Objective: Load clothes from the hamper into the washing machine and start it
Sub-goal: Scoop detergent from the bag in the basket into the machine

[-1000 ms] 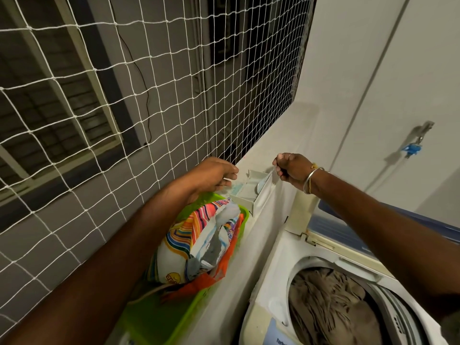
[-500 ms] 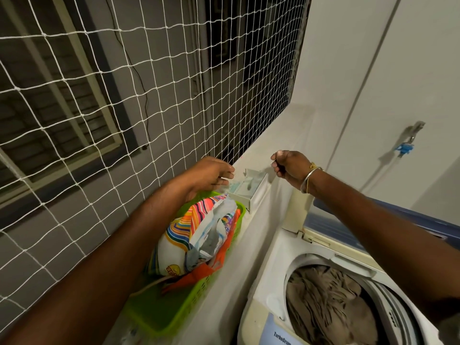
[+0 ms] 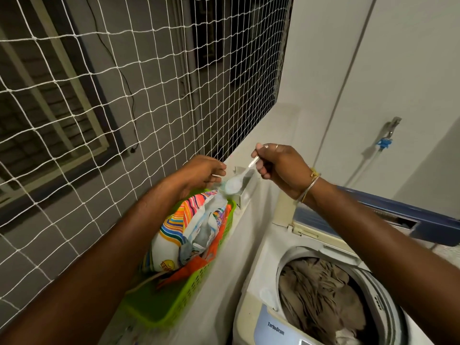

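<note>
My right hand (image 3: pixel 281 165) grips the handle of a clear plastic spoon (image 3: pixel 234 184) heaped with white powder, held over a small white box (image 3: pixel 245 189) on the ledge. My left hand (image 3: pixel 202 171) rests at the near side of that box, its fingers curled at the rim; whether it grips the box I cannot tell. Below it a striped detergent bag (image 3: pixel 181 232) lies in a green basket (image 3: pixel 174 310). The top-loading washing machine (image 3: pixel 263 307) at lower right stands open, its drum full of brown clothes (image 3: pixel 321 302).
A white rope net (image 3: pixel 124 108) covers the opening on the left above the ledge (image 3: pixel 258 135). The machine's blue lid (image 3: pixel 398 215) stands raised behind the drum. A tap with a blue fitting (image 3: pixel 384 141) is on the right wall.
My right hand has turned and lifted a spoon of white powder out of the small box. My left hand has stayed by the box.
</note>
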`<state>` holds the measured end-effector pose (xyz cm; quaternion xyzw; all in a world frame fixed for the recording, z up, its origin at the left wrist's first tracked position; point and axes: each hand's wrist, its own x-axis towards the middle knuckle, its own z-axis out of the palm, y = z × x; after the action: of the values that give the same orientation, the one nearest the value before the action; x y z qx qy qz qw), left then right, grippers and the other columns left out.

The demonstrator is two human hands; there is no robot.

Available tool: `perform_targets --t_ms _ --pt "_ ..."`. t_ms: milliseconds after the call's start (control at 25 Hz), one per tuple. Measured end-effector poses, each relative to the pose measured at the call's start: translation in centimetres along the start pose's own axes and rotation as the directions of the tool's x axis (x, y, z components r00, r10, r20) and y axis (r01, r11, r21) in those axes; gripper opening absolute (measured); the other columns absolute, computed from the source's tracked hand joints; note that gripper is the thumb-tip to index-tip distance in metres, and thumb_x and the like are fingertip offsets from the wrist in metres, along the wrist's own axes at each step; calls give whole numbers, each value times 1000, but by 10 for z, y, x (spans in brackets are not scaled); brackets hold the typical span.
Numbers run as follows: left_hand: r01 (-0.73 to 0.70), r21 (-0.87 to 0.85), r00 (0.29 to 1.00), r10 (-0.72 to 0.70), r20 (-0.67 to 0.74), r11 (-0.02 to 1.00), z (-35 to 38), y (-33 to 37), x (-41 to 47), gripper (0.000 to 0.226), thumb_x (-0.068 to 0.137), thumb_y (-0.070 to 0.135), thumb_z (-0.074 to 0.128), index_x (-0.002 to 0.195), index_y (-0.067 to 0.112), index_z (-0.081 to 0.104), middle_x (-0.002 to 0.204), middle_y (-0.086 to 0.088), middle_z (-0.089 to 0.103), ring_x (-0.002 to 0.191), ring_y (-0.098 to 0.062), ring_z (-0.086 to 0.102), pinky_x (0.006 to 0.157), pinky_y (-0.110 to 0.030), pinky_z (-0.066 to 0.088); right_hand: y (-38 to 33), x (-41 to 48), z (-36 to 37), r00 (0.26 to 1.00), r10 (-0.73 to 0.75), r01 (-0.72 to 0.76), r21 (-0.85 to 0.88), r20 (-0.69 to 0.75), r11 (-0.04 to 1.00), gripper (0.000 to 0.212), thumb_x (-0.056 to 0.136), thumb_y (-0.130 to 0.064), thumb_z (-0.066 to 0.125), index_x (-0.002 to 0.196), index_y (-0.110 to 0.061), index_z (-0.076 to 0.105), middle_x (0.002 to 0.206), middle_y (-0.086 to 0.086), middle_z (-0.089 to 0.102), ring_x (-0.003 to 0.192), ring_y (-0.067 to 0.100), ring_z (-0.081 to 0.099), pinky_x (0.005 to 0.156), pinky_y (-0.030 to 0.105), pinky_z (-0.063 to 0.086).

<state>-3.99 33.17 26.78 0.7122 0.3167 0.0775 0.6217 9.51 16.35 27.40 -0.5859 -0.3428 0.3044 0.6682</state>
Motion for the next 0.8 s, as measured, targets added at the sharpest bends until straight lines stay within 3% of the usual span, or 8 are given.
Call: perform_targets --t_ms 80,240,320,440,560,680,800 --pt "-5 -11 1000 5 -2 1000 -2 0 0 26 99 18 53 116 5 66 120 -17 68 101 -31 63 94 -40 52 -1 -15 13 999 10 -10 -6 44 1000 25 99 -20 52 89 -2 67 67 11 59 55 17 49 51 25 41" --pt "-15 -41 1000 15 7 999 -4 0 0 29 98 17 52 118 3 66 108 -14 70 93 -25 60 72 -28 50 12 -34 43 998 -1 7 -105 58 994 30 98 -20 56 94 7 67 73 17 67 57 19 58 56 26 49" --pt "-16 -47 1000 16 8 999 -6 -1 0 25 97 18 53 113 6 68 100 -10 70 88 -23 61 69 -27 50 20 -39 55 994 -27 46 -182 108 982 32 97 -21 57 96 10 66 78 21 71 60 24 62 58 28 52" --pt "-21 -33 1000 22 4 999 -7 -3 -3 25 97 18 52 112 6 68 112 -15 70 93 -26 62 79 -33 52 31 -50 68 972 -78 166 -414 221 895 30 97 -29 58 93 -3 72 82 14 74 66 28 67 64 31 55" --pt "-39 -4 999 39 10 999 -6 -2 -10 30 99 19 50 118 3 65 121 -18 67 97 -26 61 79 -30 52 40 -57 82 953 -128 276 -617 274 737 28 96 -37 57 91 -18 76 80 -2 75 70 12 69 69 36 56" --pt "-41 8 999 41 -1 999 -6 0 -14 31 99 19 51 120 2 65 123 -19 66 96 -25 61 73 -26 51 41 -57 99 951 -91 276 -681 295 679 23 93 -36 58 87 -23 77 82 -8 76 72 7 68 71 36 56" --pt "-47 18 999 47 -2 999 -4 2 -16 30 99 19 51 119 2 65 122 -18 67 95 -25 61 70 -25 51 41 -55 105 976 -44 182 -691 213 700 23 88 -31 60 71 -25 74 70 -6 72 66 10 65 72 39 56"
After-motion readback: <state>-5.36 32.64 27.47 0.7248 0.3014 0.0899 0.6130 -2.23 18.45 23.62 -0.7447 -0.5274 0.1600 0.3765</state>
